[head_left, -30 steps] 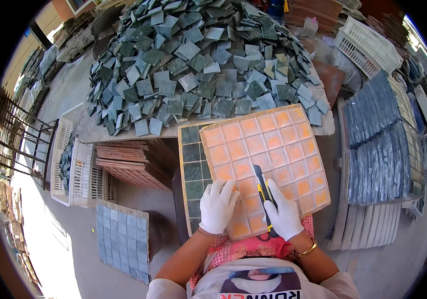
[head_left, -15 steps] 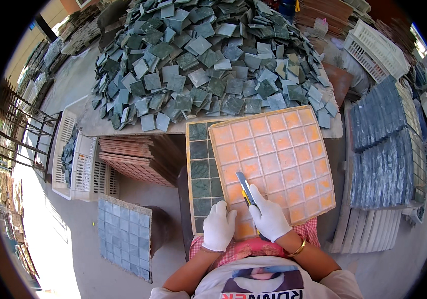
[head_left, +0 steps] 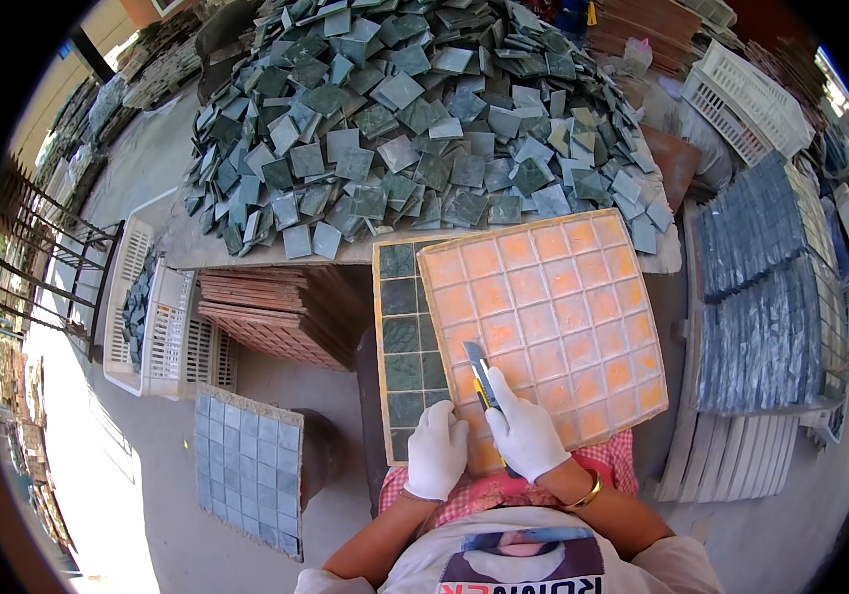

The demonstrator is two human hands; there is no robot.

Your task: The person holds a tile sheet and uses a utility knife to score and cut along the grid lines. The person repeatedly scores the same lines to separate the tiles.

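Observation:
In my white-gloved right hand (head_left: pixel 528 436) is a utility knife (head_left: pixel 487 388) with a yellow and black handle, its blade pointing up and away over an orange grid tray (head_left: pixel 563 327). The square tray has raised pale ribs and lies slightly turned. Under it, a second tray filled with dark green tiles (head_left: pixel 401 335) shows along the left side. My left hand (head_left: pixel 436 450), also gloved, is closed at the near left corner of the orange tray, its thumb by the tray's edge. Its fingertips are partly hidden. Both trays rest between my lap and the table edge.
Loose green tiles (head_left: pixel 424 148) are heaped on the table (head_left: pixel 236 255) ahead. Left of me are a white crate (head_left: pixel 187 327), stacked reddish trays (head_left: pixel 276 302) and a sheet of grey-blue tiles (head_left: pixel 248 460) on a stool. Wrapped tile stacks (head_left: pixel 761 327) stand at right.
My right hand and the knife have shifted slightly to the left, the blade tip moving toward the orange tray's left edge. The left hand and trays have hardly moved.

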